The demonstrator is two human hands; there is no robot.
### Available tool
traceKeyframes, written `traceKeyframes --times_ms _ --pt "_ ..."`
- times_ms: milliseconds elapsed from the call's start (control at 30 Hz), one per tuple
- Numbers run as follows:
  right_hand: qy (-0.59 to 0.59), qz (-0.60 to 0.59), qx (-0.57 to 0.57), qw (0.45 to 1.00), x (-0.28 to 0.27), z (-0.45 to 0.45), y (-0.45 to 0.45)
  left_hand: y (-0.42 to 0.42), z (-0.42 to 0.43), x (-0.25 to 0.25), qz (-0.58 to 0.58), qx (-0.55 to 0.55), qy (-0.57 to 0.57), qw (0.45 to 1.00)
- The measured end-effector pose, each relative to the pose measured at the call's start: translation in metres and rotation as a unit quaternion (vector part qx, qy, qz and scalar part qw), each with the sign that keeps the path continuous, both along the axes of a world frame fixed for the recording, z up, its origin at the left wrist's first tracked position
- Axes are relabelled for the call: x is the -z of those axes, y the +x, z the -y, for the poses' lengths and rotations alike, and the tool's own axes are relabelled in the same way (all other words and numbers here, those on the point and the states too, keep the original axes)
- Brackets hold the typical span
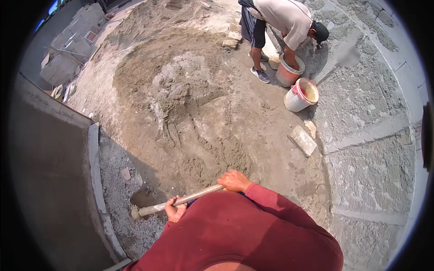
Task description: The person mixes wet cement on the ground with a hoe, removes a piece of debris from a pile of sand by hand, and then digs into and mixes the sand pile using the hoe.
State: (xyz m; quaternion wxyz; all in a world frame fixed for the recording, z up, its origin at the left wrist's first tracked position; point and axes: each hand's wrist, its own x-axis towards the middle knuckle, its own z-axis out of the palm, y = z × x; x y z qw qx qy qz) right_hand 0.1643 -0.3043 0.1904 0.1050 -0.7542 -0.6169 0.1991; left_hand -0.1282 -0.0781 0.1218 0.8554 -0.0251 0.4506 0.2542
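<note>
A long pale wooden tool handle (192,195) slants across the front of my body. My left hand (175,209) is wrapped round it toward its lower left end, palm partly upward. Farther up, my right hand (233,180) is closed over the handle from above. The tool's head cannot be made out. Just beyond my hands lies a heap of wet grey mortar (221,156). Behind that, a larger pile of mixed mortar with pale powder (183,79) spreads over the ground.
A co-worker (287,20) bends at the upper right, a hand inside a reddish bucket (287,74). A white bucket with a red rim (296,99) stands beside it. A concrete block (303,141) lies by the rough wall (370,167). Stacked blocks (68,54) stand far left.
</note>
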Motion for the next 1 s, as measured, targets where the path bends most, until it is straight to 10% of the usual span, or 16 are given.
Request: traceKeyframes --times_ms 433,800,900,1000 --pt "0.038 0.055 0.043 0.997 -0.051 -0.110 -0.073 -0.042 -0.108 0.026 0.070 0.006 -0.059 0.996" --pt "-0.001 0.039 0.094 0.995 -0.033 -0.173 0.041 0.107 -0.199 0.006 0.024 0.061 -0.084 0.994" --pt "-0.016 -0.011 0.083 0.996 -0.002 -0.210 0.094 0.175 -0.223 -0.064 -0.011 0.056 -0.089 0.994" --pt "0.041 -0.080 0.043 0.995 0.032 -0.254 0.145 0.202 -0.288 -0.018 -0.068 0.012 -0.053 0.996"
